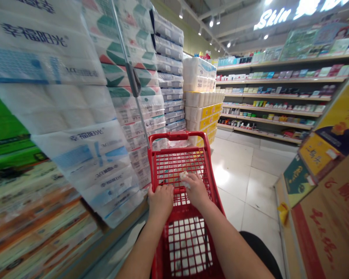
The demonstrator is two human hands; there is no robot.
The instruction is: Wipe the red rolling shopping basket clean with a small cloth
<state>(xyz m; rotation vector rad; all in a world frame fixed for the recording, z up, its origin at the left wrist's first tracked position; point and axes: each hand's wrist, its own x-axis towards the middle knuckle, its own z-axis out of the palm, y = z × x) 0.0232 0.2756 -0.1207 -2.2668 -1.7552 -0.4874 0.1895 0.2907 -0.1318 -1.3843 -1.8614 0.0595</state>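
Note:
A red plastic shopping cart (208, 166) with lattice walls stands directly before me. My left hand (161, 198) is closed over its near bar, the fingers curled across the red edge. Beside it on the right, my right hand (195, 189) pinches a small crumpled white wad (184, 175) that looks like tissue. This hand is over the cart's near part; whether it also touches the bar is hidden. The cart's raised far handle (177, 135) is beyond both hands.
Tall stacks of wrapped toilet paper (87, 104) line the left side close to the cart. Cardboard cartons (322, 228) border the right. White floor tiles (232, 182) run ahead towards shelves (279, 97) of small boxed goods. A thin metal pole (130, 73) slants at the left.

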